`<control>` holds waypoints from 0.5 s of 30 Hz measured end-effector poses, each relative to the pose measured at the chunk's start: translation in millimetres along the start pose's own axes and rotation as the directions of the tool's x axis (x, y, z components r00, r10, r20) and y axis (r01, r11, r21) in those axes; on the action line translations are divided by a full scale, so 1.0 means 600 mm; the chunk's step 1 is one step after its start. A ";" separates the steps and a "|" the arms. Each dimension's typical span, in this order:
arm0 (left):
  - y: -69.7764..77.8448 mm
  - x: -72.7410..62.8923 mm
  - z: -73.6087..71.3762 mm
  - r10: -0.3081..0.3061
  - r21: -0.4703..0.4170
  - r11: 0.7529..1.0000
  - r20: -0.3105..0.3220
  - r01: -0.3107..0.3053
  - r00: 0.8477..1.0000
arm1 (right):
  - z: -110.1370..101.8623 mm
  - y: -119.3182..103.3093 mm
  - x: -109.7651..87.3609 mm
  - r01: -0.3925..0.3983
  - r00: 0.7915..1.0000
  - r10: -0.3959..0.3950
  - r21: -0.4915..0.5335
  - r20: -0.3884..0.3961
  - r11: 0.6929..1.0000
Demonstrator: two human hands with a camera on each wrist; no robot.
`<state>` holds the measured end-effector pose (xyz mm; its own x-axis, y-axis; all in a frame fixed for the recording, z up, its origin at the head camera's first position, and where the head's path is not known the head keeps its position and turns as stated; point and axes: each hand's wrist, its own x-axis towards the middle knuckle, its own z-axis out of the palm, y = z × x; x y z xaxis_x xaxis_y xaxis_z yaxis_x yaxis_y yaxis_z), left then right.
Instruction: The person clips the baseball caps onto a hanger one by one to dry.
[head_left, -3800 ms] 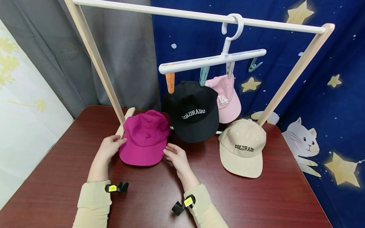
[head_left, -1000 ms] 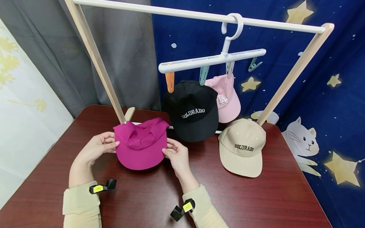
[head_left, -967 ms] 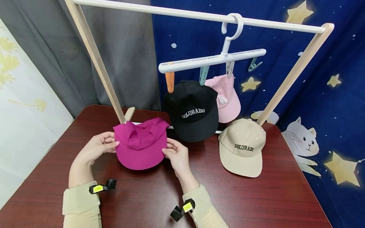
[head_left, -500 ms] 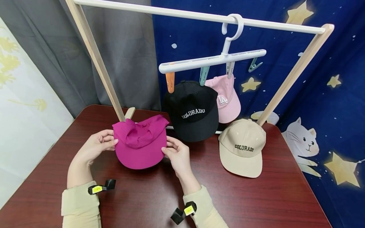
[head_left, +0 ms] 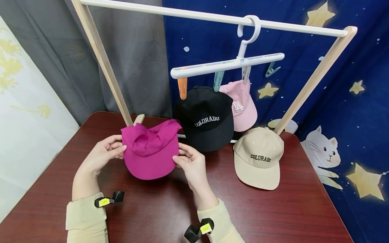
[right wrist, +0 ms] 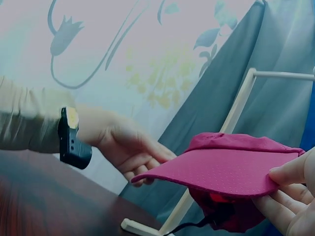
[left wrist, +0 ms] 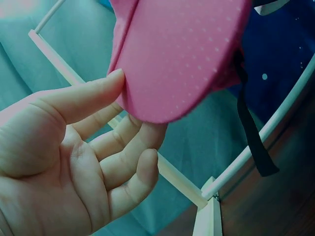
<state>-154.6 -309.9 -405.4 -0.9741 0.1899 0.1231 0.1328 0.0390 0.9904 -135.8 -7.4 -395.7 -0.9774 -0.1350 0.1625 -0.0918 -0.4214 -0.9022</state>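
While watching the magenta cap [head_left: 151,150], find it at the left of the scene, on the near side of the rack [head_left: 105,64], apparently held clear of the table [head_left: 240,209]. At the left end of the brim [head_left: 152,166], see the left hand [head_left: 101,153] with thumb on top and fingers beneath, barely parted, pinching only the edge. At the right end, see the right hand [head_left: 192,165] in a matching narrow pinch.

With so little in each grip, could easily lose one end and tip the cap sideways, most likely through uneven lifting. Could also bump the black cap [head_left: 206,118], close by on the right, by swinging too far that way, and so set the hanger [head_left: 206,69] and the pink cap [head_left: 242,108] rocking. Watch for the dark strap [left wrist: 250,135] dangling below (easy to forget from above), as apt to catch on the rack. Expect trouble too from the slack, creased crown [head_left: 152,140], as liable to fold further if squeezed inward.

For direction, read the brim as pointing near, toward the sleeves, with the crown far. Take the long axis, brim tip to crown back, as running near to far, and the brim's width as stretching left to right.
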 end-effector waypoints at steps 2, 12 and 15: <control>0.003 0.000 0.002 0.013 0.002 1.000 0.003 -0.013 1.000 | 0.002 -0.005 -0.002 0.010 1.000 -0.010 0.006 0.007 1.000; 0.016 0.002 0.017 0.066 -0.019 0.998 0.000 -0.065 0.998 | 0.008 -0.029 -0.014 0.062 0.998 -0.062 0.031 0.023 0.998; 0.021 0.002 0.022 0.093 -0.046 0.995 -0.001 -0.093 0.996 | 0.009 -0.035 -0.016 0.073 0.997 -0.074 0.042 0.023 0.996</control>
<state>-151.6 -296.4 -393.9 -0.9576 0.1916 0.2152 0.2147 -0.0240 0.9764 -123.6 -2.2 -376.3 -0.9633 -0.1240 0.2380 -0.1548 -0.4678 -0.8702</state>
